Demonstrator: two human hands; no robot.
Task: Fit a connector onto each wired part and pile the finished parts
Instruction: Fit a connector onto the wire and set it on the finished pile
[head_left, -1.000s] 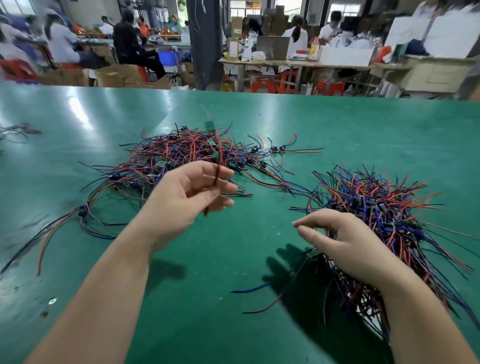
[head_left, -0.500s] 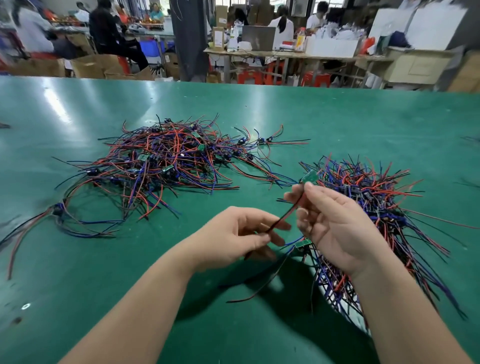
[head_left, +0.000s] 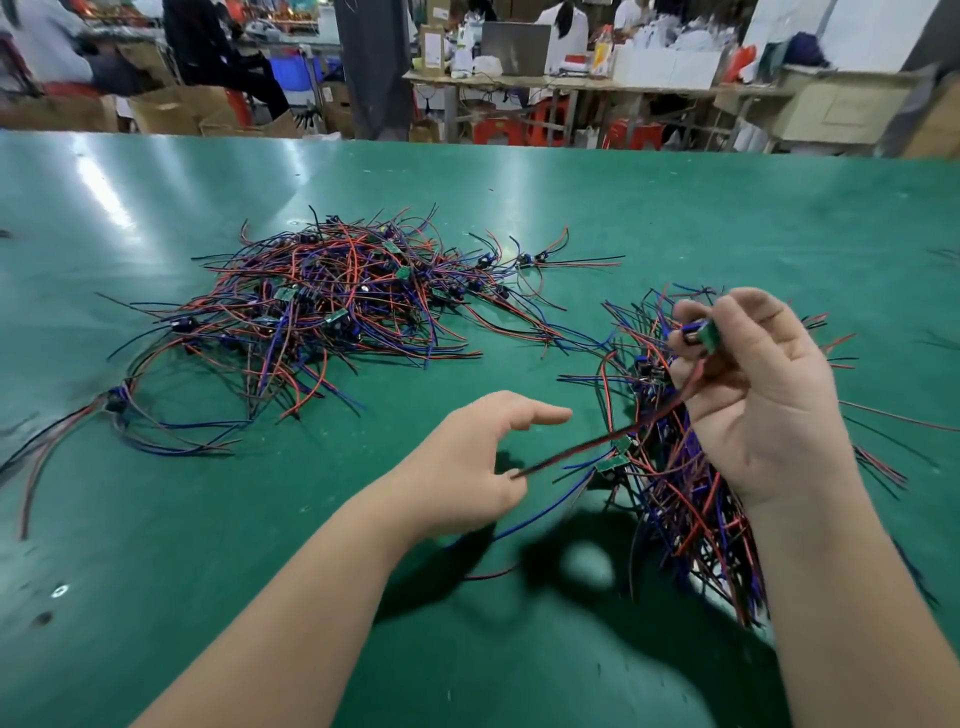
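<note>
Right hand (head_left: 758, 405): raised over the far side of the nearer tangled heap of red, blue and black wired parts (head_left: 680, 499), pinching a small green circuit board with thin red and black wire tails (head_left: 706, 333) between thumb and fingertips.
Left hand (head_left: 462, 467): just left of that heap, fingers loose and gripping nothing. The wire tips reach its lower fingers, but contact cannot be told.
Connector: too small to tell whether one is fitted.
Handling: likely very light. The board is stiff and the tails limp, so they sag and will probably snag on neighbours in the heap.
Where to hold: the board's edges look safest. Pulling on the tails may strain the joints.
Second heap (head_left: 322, 312): well left of the nearer heap and farther back, of the same wired parts.
Containers: both heaps lie loose on the green worktop (head_left: 675, 197). Brown cardboard boxes (head_left: 161, 111) stand far beyond the heap, contents not visible.
</note>
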